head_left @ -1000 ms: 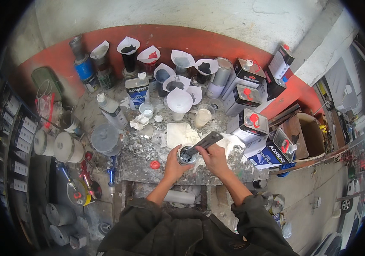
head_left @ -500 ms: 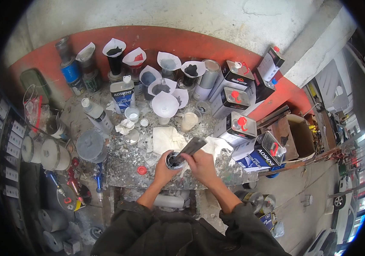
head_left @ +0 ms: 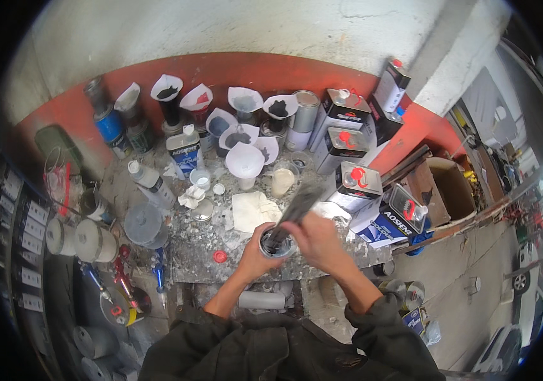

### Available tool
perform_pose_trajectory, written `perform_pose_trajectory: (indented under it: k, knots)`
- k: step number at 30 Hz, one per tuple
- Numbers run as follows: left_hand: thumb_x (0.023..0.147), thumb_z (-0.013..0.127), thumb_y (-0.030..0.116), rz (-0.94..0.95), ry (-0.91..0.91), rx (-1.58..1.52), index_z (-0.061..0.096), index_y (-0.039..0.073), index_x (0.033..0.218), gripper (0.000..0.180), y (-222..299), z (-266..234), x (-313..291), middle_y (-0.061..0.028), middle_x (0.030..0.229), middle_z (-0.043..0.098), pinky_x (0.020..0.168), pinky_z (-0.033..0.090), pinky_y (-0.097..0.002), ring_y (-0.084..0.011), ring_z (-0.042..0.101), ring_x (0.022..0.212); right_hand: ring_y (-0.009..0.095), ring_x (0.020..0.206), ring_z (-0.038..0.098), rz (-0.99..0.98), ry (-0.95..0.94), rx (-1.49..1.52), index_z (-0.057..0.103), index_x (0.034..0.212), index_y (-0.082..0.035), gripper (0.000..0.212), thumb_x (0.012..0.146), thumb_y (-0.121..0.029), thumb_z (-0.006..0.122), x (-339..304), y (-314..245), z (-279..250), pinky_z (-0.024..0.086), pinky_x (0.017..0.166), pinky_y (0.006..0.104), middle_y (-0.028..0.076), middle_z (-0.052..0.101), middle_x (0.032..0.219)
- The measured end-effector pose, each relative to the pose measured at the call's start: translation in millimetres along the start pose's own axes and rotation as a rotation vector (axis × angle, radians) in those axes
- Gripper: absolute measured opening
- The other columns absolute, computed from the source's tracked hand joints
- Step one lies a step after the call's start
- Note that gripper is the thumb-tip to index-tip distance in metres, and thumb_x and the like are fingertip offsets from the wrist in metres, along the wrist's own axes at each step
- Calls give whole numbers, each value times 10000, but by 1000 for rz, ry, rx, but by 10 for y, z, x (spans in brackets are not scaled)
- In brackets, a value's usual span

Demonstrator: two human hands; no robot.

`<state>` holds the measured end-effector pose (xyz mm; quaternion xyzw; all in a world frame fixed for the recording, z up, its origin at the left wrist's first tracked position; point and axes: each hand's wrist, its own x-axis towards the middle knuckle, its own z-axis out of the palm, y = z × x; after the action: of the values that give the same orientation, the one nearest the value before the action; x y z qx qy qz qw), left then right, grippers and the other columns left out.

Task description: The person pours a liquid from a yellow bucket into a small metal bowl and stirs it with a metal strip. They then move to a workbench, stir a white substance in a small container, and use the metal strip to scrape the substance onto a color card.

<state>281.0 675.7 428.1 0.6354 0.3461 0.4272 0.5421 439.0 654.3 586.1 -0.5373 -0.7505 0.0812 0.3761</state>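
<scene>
My left hand (head_left: 252, 259) is wrapped round a small open cup (head_left: 279, 254) with dark liquid on its inner wall. My right hand (head_left: 323, 242) grips a dark, flat stirring stick (head_left: 302, 208), tilted up to the right and blurred by motion. The stick's lower end is inside the cup. Just beyond my hands lies a folded cream cloth (head_left: 253, 211). A clear cup of beige liquid (head_left: 283, 181) stands behind the stick. On the tabletop to the left of my left hand is a red cap (head_left: 220, 256).
Paper strainers (head_left: 244, 160) in holders line the back of the paint-spattered bench (head_left: 189, 257). Several metal cans (head_left: 357, 185) crowd the right side, beside a cardboard box (head_left: 454, 190). At left are a lidded grey tub (head_left: 145, 223) and spray guns (head_left: 125, 276).
The stick has swung further upright in my right hand and its upper part is blurred. Both hands and the cup sit slightly further right in view, as the whole scene has shifted.
</scene>
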Motion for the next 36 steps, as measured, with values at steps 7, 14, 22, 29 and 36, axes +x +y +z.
perform_pose_trajectory:
  k: [7, 14, 22, 29, 36]
  knots:
    - [666, 914, 140, -31, -109, -114, 407, 46, 1435, 927, 334, 2, -81, -119, 1347, 545, 1082, 420, -348, -218, 520, 1280, 365, 682, 651, 8, 43, 72, 671, 996, -19, 177, 922, -175, 709, 59, -318, -595, 511, 598, 407, 159, 651, 827]
    - [655, 917, 120, -44, -203, -192, 406, 35, 1445, 945, 551, 35, -194, -105, 1358, 533, 1107, 393, -351, -211, 509, 1284, 374, 668, 646, 54, 71, 40, 655, 1012, -9, 206, 915, -180, 716, -193, -437, -797, 510, 603, 421, 165, 647, 834]
    - [654, 911, 132, 58, -282, -93, 424, 29, 1438, 929, 675, 51, -212, -113, 1361, 529, 1113, 383, -347, -218, 496, 1302, 363, 674, 646, 90, 121, -29, 651, 978, -13, 202, 907, -187, 725, -453, -603, -825, 506, 595, 424, 160, 642, 807]
    - [652, 918, 143, 13, -367, -159, 435, 30, 1422, 916, 823, 189, -370, -107, 1349, 537, 1103, 388, -343, -214, 515, 1281, 349, 693, 644, 68, 120, -52, 675, 992, -17, 155, 919, -149, 710, -789, -593, -718, 499, 604, 405, 168, 650, 815]
    - [647, 915, 123, 5, -520, -208, 452, 40, 1423, 908, 889, 381, -497, -91, 1329, 553, 1087, 408, -345, -211, 534, 1258, 355, 717, 646, 193, 73, -201, 675, 977, -18, 133, 893, -112, 719, -1139, -865, -1088, 512, 628, 417, 158, 647, 826]
